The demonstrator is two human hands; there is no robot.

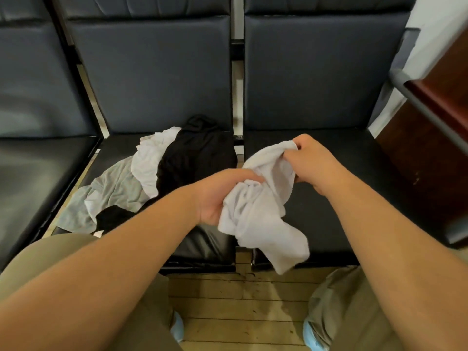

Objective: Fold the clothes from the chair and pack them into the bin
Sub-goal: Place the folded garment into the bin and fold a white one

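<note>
- The view looked down from a person's head at a row of dark padded chairs; the person stood close in front, with both bare forearms reaching forward.
- The left hand (222, 196) gripped a bunched white garment (258, 214) at its crumpled middle, fingers curled into the cloth; the right hand (314, 163), a little farther off, pinched the garment's upper edge, fingers closed round a fold.
- The garment hung between the two hands, above the gap between the middle chair seat (202, 244) and the right chair seat (342, 224); its loose end drooped toward the near edge of the seats; whether it brushed a seat could not be told.
- The two-handed hold seemed meant to find an edge and open the cloth out, a likely first step before folding.
- The rest of the clothes lay heaped on the middle seat, left of the hands: a black garment (195, 158) on the right of the heap; a second white garment (149, 160) beside it; a grey garment (114, 188) spreading to the near left, over the seat's edge.
- The right seat lay just under and beyond the right hand; its flat surface looked the natural place to lay the garment down for folding.
- No bin was in view, and nothing folded showed; the task appeared to be at an early stage.
- A dark wooden cabinet (430, 148) stood at the right; a plank floor (228, 300) ran nearest the person.
</note>
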